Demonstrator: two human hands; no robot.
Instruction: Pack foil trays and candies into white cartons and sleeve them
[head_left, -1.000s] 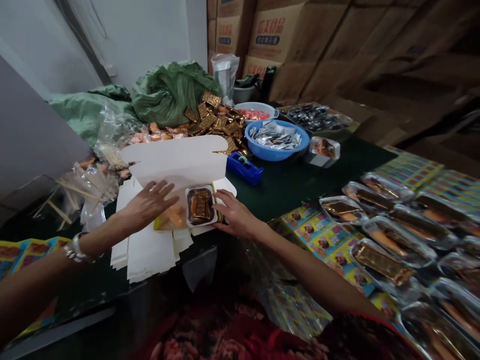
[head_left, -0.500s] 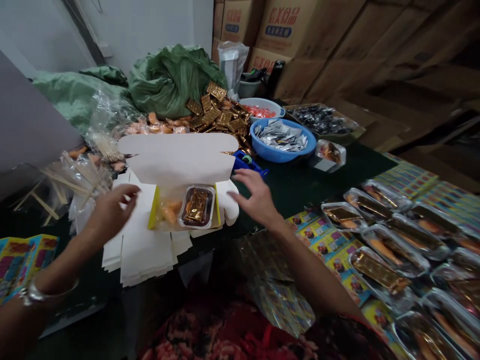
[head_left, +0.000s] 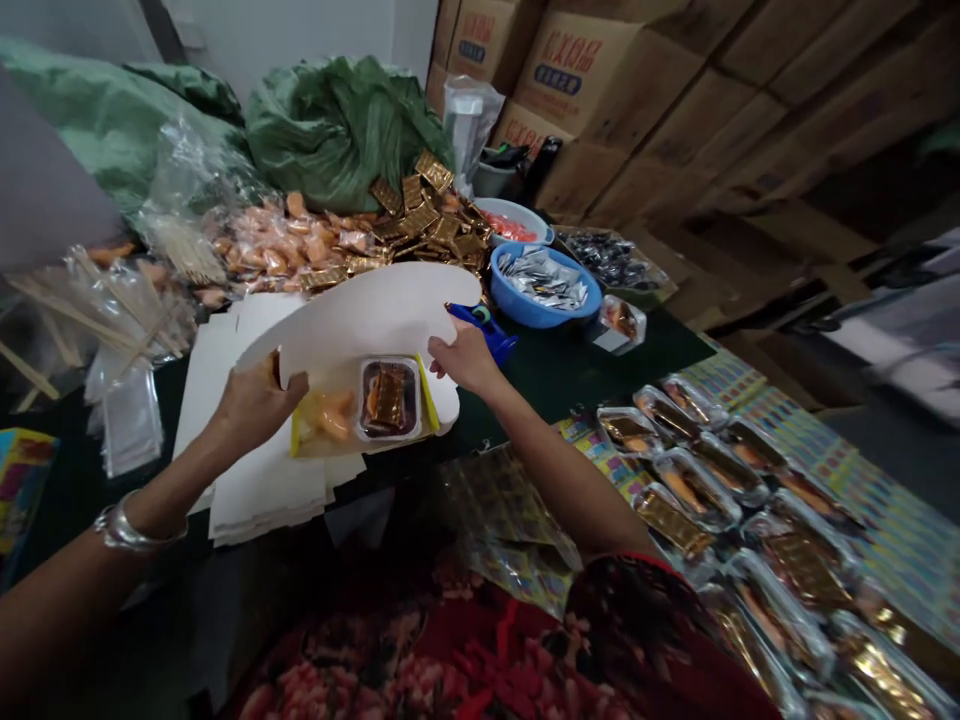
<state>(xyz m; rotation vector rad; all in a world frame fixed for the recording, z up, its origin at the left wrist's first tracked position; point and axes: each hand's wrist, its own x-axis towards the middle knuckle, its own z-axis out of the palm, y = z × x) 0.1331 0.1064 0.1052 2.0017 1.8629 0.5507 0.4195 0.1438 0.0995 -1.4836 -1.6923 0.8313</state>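
My left hand (head_left: 259, 405) is curled, its fingers closed on the near left edge of a white cardboard box (head_left: 360, 320) with a curved, raised lid. My right hand (head_left: 466, 360) is half closed against the lid's far edge; whether it grips, I cannot tell. A blue tape dispenser (head_left: 491, 333) sits just beyond it. Between my hands, in the box, lie a clear tray with a gold-wrapped packet (head_left: 388, 397) and a clear bag of orange pieces (head_left: 322, 415). Flat white card blanks (head_left: 259, 480) are stacked under my left hand.
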